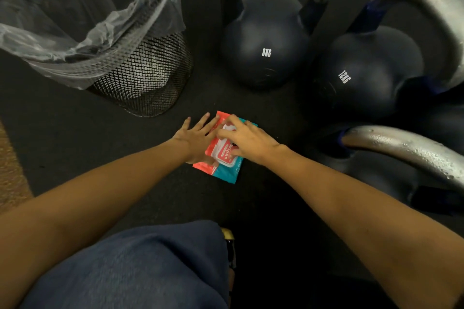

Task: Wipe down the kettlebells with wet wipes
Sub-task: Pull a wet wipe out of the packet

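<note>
One head-worn wide-angle camera looks steeply down at the black rubber floor. It sits close, with both forearms reaching away from it

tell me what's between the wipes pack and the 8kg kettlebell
Only bare black floor mat, in the head view. The wipes pack lies under both hands, well short of the 8kg kettlebell.

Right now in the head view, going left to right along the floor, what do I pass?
Mesh wastebasket → left hand → wipes pack → right hand → 12KG kettlebell. The 8KG kettlebell stands farther back, above the pack.
</note>
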Demonstrator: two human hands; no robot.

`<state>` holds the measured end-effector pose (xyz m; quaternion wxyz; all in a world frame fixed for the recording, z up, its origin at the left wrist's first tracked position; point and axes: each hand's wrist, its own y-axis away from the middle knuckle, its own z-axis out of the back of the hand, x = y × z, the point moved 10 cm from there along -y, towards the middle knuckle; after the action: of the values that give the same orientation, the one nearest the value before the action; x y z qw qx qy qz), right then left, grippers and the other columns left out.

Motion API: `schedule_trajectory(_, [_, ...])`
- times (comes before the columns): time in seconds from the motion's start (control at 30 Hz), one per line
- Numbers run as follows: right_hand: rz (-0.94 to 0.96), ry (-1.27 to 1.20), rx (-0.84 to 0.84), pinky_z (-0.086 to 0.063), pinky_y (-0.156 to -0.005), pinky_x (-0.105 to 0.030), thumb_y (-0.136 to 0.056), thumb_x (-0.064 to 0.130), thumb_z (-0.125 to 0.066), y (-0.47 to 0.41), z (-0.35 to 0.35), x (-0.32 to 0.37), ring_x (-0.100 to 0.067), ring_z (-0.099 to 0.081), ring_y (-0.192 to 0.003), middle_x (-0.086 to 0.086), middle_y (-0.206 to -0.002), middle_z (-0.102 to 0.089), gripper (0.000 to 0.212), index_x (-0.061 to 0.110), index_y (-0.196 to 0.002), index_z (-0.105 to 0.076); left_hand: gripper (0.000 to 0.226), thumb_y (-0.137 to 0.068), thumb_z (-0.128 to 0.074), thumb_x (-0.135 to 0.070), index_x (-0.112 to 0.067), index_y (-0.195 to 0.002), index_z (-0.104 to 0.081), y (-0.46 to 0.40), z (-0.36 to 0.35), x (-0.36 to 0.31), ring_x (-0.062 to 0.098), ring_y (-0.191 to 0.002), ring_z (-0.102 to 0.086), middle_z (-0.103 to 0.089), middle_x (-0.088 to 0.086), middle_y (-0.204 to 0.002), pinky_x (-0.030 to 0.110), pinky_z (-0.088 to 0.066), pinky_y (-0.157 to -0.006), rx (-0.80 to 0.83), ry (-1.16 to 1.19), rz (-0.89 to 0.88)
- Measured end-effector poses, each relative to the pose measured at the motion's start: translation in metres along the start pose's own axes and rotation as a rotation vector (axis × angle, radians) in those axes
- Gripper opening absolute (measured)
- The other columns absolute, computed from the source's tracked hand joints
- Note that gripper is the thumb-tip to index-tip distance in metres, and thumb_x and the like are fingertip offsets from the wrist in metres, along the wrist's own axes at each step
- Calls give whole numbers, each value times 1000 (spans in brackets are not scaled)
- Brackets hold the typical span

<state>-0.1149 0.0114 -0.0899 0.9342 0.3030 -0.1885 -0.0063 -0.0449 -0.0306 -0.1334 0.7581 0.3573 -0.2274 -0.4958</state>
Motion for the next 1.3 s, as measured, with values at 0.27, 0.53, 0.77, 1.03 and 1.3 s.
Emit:
schedule_trajectory(0.27, [91,156,-106,-26,-113,-43,-94,64,-44,26,7,-7,-21,-38,-135,-2,-145,-45,57,23,-132,-53,109,-83,-49,-68,-20,-147,24,4,1,-4,26,-144,21,26,6,-156,53,2,-116,-86,37,-18])
schedule_trajectory(0.53, [139,232,-102,-35,-107,-38,-104,34,-41,30,1,1,-20,-54,-120,-4,-129,-60,32,16,-125,-57,90,-91,-49,-55,-18,-152,5,22,8,-11,16,-147,8,3,3,-161,42,15,-112,-285,115,-81])
schedule_trajectory(0.77, [53,67,-49,-42,-107,-33,-102,19,-49,25,-23,-16,-21,-40,-134,-6,-146,-38,40,14,-141,-44,84,-93,-48,-53,-23,-152,3,23,10,-15,15,-148,6,1,0,-161,38,14,-111,-303,121,-122])
schedule_trajectory(1.03, [-10,-78,-157,-49,-98,-35,-99,20,-54,12,0,-17,-20,-48,-126,-4,-138,-45,32,18,-131,-48,80,-92,-52,-50,-26,-153,-5,20,7,-13,17,-148,3,-3,0,-161,42,5,-116,-314,182,-124])
schedule_trajectory(1.3, [215,340,-40,-30,-112,-43,-94,27,-61,1,-6,4,-22,-30,-141,0,-151,-36,55,29,-146,-41,79,-91,-53,-50,-26,-152,-9,20,6,-11,16,-148,2,-6,0,-161,45,0,-118,-340,222,-129])
